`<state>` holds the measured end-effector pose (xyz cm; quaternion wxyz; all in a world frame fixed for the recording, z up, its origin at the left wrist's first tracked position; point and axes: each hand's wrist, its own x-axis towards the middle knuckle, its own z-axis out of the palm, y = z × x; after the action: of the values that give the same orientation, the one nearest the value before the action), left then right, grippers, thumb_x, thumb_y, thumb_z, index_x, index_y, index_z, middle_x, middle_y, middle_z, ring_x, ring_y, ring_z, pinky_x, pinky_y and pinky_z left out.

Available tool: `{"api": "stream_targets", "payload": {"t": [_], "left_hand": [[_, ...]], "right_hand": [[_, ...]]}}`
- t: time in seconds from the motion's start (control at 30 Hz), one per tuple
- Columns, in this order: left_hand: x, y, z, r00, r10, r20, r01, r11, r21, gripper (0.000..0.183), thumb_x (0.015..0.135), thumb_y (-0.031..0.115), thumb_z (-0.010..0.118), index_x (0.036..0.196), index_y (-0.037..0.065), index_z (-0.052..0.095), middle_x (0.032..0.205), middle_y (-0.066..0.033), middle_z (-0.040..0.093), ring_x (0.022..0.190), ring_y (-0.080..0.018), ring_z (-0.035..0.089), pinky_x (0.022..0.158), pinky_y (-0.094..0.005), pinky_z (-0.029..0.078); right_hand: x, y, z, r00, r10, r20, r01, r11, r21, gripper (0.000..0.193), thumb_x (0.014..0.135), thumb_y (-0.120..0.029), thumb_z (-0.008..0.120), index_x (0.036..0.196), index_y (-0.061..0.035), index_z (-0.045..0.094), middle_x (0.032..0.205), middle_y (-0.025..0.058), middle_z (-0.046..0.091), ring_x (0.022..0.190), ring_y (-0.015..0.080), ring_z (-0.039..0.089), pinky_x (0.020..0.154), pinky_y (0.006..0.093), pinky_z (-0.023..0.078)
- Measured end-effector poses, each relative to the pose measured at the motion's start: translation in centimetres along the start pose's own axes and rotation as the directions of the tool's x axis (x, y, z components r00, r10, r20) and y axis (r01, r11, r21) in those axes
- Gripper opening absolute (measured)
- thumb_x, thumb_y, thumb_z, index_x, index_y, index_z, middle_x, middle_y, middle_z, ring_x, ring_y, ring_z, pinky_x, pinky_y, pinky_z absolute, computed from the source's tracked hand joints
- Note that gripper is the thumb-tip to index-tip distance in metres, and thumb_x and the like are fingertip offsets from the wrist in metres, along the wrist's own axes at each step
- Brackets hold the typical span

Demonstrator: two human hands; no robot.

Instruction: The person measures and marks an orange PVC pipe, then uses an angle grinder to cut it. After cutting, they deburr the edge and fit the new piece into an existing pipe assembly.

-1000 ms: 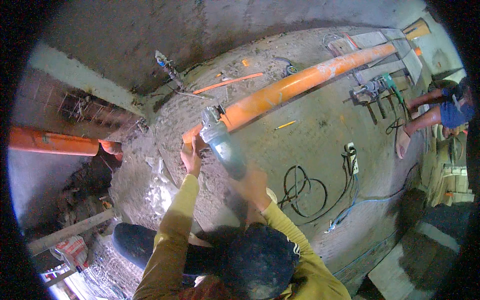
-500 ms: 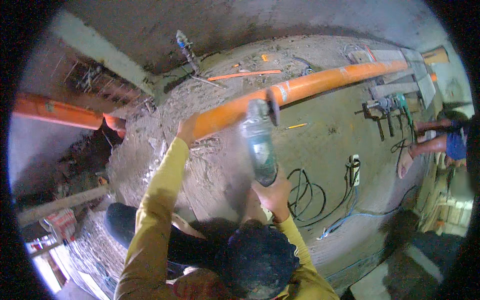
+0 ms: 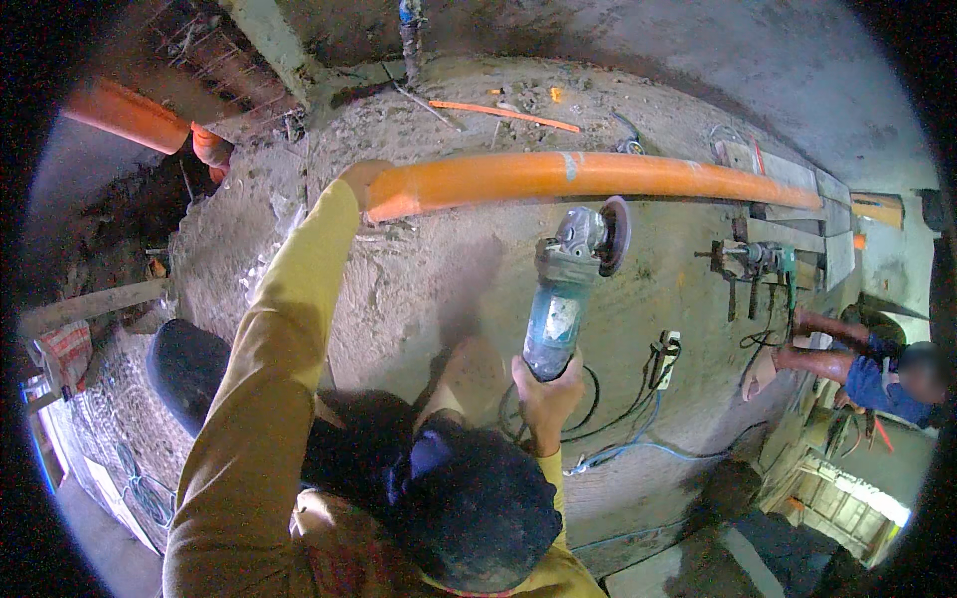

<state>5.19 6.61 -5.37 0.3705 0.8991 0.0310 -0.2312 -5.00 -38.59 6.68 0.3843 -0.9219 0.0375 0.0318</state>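
A long orange plastic pipe point(image 3: 478, 181) lies across the scene, its near end toward the left. My left hand point(image 3: 364, 179) is closed around that end, its fingers partly hidden behind the pipe. In my right hand point(image 3: 550, 394) is a green and grey angle grinder point(image 3: 560, 299), gripped by the rear of its body. The grinder's round disc point(image 3: 616, 236) stands apart from the pipe, on the near side of it. Whether the disc is spinning I cannot tell.
Planks point(image 3: 797, 224) support the pipe's far end. A green power drill point(image 3: 753, 261) lies on the right, near another person's bare legs point(image 3: 797, 359). A white power strip point(image 3: 666, 361) and cables lie right of my hand. Another orange pipe point(image 3: 135, 118) is at upper left.
The grinder has drawn back from the pipe, where its disc was against or just in front of it. The whole view has turned and shifted. My left hand stays on the pipe end.
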Motion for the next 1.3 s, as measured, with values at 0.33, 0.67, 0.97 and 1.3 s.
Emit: {"api": "stream_targets", "payload": {"t": [0.33,0.67,0.97,1.3], "left_hand": [[-2.1,-5.4,4.7,0.935,-0.227,-0.272,-0.141,0.467,-0.873,0.039,0.091,0.037,0.07,0.114,0.006,0.073,0.109,-0.0094,0.075,0.099,-0.0226,0.071,0.087,-0.0377,0.055],[-6.3,1.8,3.9,0.813,-0.375,-0.445,-0.156,0.596,-0.788,0.038,0.095,0.023,0.069,0.121,-0.005,0.067,0.118,-0.009,0.071,0.105,-0.021,0.068,0.094,-0.0349,0.054],[-1.8,-7.7,1.9,0.909,0.084,-0.409,-0.288,0.836,-0.467,0.036,0.1,0.016,0.054,0.132,0.0,0.062,0.132,-0.0129,0.067,0.115,-0.0253,0.066,0.101,-0.0368,0.053],[-5.7,0.4,1.7,0.814,0.07,-0.577,-0.332,0.871,-0.363,0.039,0.098,0.032,0.064,0.125,0.004,0.067,0.118,-0.0092,0.071,0.109,-0.024,0.066,0.096,-0.0391,0.052]], "right_hand": [[0.2,-2.6,0.9,0.996,-0.041,0.079,0.027,0.984,0.174,0.053,0.067,-0.02,0.087,0.109,0.0017,0.063,0.089,0.0128,0.071,0.076,0.0233,0.066,0.075,0.0368,0.054],[0.9,-1.0,0.6,0.993,0.017,0.118,-0.036,0.986,0.163,0.091,0.064,-0.042,0.091,0.129,0.0098,0.054,0.107,0.025,0.072,0.094,0.0397,0.072,0.083,0.0458,0.056],[0.7,-0.9,0.2,0.993,0.033,0.117,-0.039,0.998,0.047,0.095,0.066,-0.038,0.09,0.136,0.0114,0.05,0.112,0.0302,0.069,0.101,0.0438,0.07,0.088,0.0458,0.056],[0.8,-1.5,0.2,0.998,-0.021,0.055,0.015,0.994,0.106,0.056,0.067,-0.018,0.087,0.113,0.0022,0.062,0.093,0.0142,0.071,0.081,0.0249,0.068,0.078,0.0367,0.054]]}}
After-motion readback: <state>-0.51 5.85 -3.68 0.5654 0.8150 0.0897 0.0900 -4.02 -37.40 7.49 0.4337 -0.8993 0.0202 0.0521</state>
